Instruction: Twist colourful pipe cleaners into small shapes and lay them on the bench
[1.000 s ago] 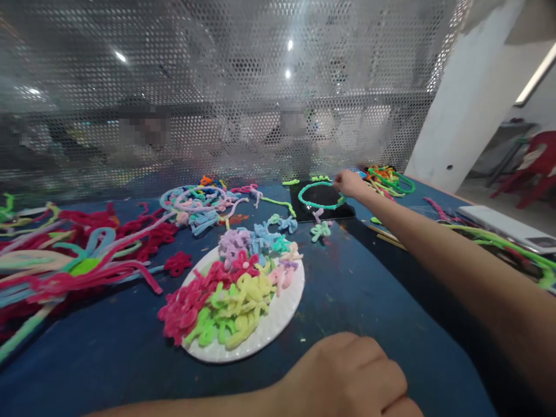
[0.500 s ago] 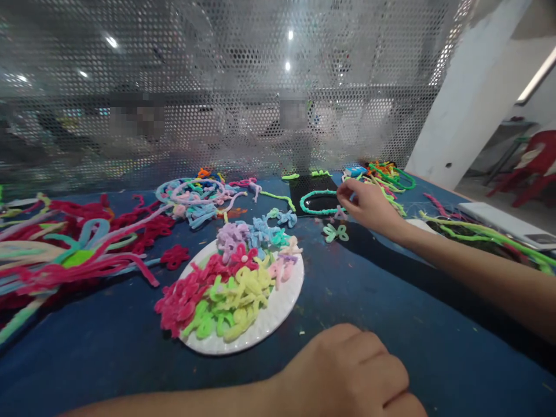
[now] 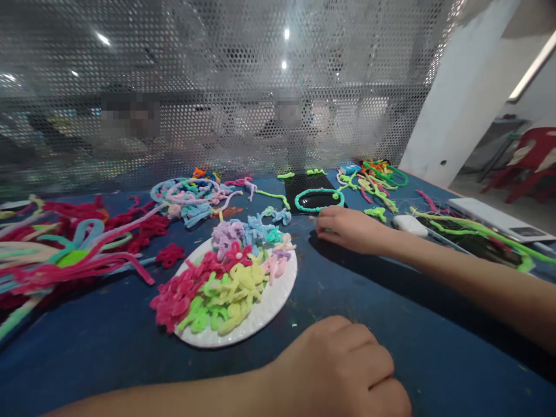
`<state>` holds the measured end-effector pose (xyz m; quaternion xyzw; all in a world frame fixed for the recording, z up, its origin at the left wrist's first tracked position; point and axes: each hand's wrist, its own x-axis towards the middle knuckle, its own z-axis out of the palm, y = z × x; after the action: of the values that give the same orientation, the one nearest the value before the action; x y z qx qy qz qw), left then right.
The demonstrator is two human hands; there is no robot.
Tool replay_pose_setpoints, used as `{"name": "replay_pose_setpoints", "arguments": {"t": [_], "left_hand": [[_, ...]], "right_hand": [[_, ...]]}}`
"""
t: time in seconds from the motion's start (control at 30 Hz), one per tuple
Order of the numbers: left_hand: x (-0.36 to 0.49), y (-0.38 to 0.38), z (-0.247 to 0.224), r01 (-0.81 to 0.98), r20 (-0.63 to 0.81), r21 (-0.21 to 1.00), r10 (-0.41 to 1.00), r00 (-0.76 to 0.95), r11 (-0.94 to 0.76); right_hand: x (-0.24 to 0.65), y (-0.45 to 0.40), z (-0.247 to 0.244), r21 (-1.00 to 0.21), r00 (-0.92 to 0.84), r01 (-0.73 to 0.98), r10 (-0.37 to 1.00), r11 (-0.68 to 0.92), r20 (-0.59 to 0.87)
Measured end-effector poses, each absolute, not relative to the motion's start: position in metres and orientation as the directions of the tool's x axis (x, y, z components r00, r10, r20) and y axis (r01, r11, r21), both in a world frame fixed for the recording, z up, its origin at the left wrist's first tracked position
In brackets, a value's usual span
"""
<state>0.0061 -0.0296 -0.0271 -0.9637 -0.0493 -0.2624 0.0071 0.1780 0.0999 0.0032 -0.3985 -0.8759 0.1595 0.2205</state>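
Low in the head view my left hand (image 3: 339, 370) rests on the table with curled fingers; anything inside it is hidden. My right hand (image 3: 347, 229) is down at the tabletop, fingers together and bent under, and I cannot see what they hold. Just beyond it, a turquoise pipe-cleaner ring (image 3: 297, 201) lies on a black flat panel (image 3: 295, 182). To the left, a white plate (image 3: 271, 315) carries small bent pipe-cleaner pieces: crimson (image 3: 174, 301), yellow (image 3: 245, 284), bright green (image 3: 200, 318), lilac (image 3: 228, 236) and blue ones.
Long pipe cleaners (image 3: 82, 260) heap at the left. Another pile with lilac loops (image 3: 186, 191) lies at the back. At right are a white rounded object (image 3: 410, 226), a long white box (image 3: 495, 217) and more green strands. A perforated metal screen (image 3: 243, 87) stands behind the table.
My right hand has moved from the turquoise ring's right edge toward me and slightly left. The pale green looped piece and small lilac piece there are now out of sight. My left hand stays curled.
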Motion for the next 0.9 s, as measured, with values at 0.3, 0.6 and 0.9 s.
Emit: {"name": "replay_pose_setpoints", "arguments": {"t": [0.3,0.6,0.9], "left_hand": [[0.006,-0.030,-0.027,0.078,0.544,0.016,0.074,0.836,-0.997],[0.008,-0.028,-0.028,0.080,0.568,0.007,0.070,0.820,-0.997],[0.009,-0.026,-0.032,0.076,0.607,-0.026,0.044,0.794,-0.997]], "right_hand": [[0.184,0.138,0.032,-0.875,-0.395,0.408,0.915,0.261,0.088],[0.171,0.189,0.060,-0.957,-0.206,0.252,0.974,0.145,0.093],[0.161,0.218,0.031,-0.794,-0.113,0.603,0.994,0.077,0.010]]}}
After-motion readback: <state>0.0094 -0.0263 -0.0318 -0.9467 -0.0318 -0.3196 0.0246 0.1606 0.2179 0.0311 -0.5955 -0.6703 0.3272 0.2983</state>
